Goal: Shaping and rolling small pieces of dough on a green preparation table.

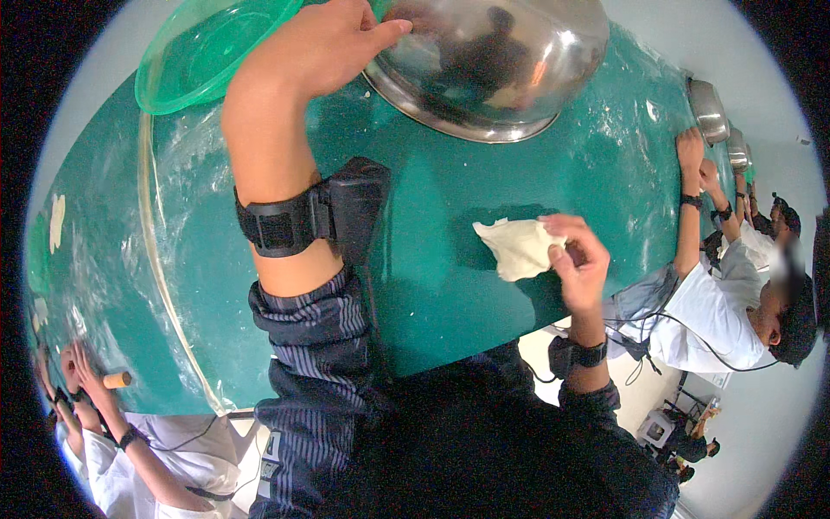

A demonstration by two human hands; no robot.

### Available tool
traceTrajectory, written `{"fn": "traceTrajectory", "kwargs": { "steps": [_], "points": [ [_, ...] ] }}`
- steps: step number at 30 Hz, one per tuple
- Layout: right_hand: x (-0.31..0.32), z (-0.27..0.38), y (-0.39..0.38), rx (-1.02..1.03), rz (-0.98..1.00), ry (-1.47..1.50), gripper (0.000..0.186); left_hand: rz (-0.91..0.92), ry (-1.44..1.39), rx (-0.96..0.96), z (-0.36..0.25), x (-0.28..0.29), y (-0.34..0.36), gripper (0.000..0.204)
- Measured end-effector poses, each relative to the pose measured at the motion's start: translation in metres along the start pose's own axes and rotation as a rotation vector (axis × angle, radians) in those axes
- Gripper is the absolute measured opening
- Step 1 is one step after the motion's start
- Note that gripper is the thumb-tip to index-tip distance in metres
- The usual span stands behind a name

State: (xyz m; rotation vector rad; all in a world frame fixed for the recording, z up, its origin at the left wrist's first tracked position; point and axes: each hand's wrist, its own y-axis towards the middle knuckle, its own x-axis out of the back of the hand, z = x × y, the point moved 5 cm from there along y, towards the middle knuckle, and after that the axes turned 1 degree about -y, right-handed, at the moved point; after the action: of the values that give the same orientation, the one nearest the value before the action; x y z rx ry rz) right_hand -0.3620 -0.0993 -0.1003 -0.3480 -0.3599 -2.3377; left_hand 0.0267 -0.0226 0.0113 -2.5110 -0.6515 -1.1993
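My left hand [333, 48] is at the top, over the near side of a large steel bowl [497, 73], beside a translucent green basin [173, 73]. Its thumb points right against the bowl; the other fingers are mostly hidden, so what they hold is unclear. My right hand [575, 264] pinches a pale, limp, thin piece of dough [514, 246] above the green table [441, 311], near its front edge.
Flour smudges and a long pale strip [160, 259] mark the table. Co-workers [709, 307] sit along the right near small steel bowls [709, 108]. Other people's hands [91, 376] work at lower left beside a wooden rolling pin [117, 381].
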Motion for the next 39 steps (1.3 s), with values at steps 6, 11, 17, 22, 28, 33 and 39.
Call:
{"fn": "traceTrajectory", "kwargs": {
  "steps": [6,11,17,22,28,33,39],
  "points": [
    [0.015,0.063,0.034,-0.062,0.072,-0.147,0.058,0.031,0.021,0.029,0.013,-0.002,-0.012,0.049],
    [-0.043,0.119,0.009,0.204,-0.251,-0.171,0.063,-0.011,-0.096,-0.238,0.034,-0.032,0.03,0.053],
    [-0.105,0.065,0.035,0.273,0.274,-1.114,0.082,0.014,-0.042,-0.137,0.045,-0.026,0.029,0.055],
    [-0.06,0.039,0.052,0.304,0.219,-0.897,0.075,-0.034,-0.074,-0.208,0.043,-0.025,0.026,0.056],
    [-0.009,0.029,0.041,0.299,0.062,-0.794,0.043,-0.054,-0.113,-0.204,0.052,-0.015,0.019,0.055],
    [-0.024,0.082,0.014,0.291,0.057,-0.725,0.037,-0.071,-0.03,0.058,0.021,0.03,-0.028,0.048],
    [-0.022,0.108,-0.007,0.341,-0.093,-0.686,0.039,0.063,-0.096,0.027,0.036,-0.017,0.001,0.041]
  ]
}}
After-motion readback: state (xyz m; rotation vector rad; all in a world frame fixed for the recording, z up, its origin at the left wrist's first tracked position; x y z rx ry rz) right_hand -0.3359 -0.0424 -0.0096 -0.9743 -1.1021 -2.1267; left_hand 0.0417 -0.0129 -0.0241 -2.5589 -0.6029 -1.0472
